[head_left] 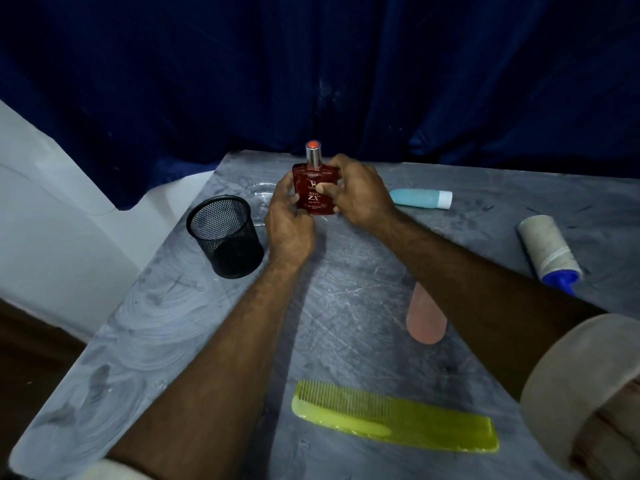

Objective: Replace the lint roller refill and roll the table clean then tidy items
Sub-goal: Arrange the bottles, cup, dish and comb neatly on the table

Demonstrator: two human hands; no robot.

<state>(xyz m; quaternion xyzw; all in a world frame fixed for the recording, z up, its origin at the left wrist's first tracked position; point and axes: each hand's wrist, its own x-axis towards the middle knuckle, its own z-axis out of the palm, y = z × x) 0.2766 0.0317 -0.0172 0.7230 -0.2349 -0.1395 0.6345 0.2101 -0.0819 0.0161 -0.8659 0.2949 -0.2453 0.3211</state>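
A red perfume bottle (314, 188) with a silver neck and orange top stands upright near the far middle of the grey table (346, 306). My left hand (287, 216) grips its left side and my right hand (356, 192) grips its right side. The lint roller (549, 251), with a greyish used-looking roll and a blue handle, lies at the right edge, apart from both hands. My right forearm partly hides its handle end.
A black mesh cup (225, 235) stands at the left. A clear plastic dish (261, 199) lies behind it. A blue tube with a white cap (420, 198) lies at the back right. A pink tube (426, 320) and a yellow-green comb (394, 415) lie nearer me.
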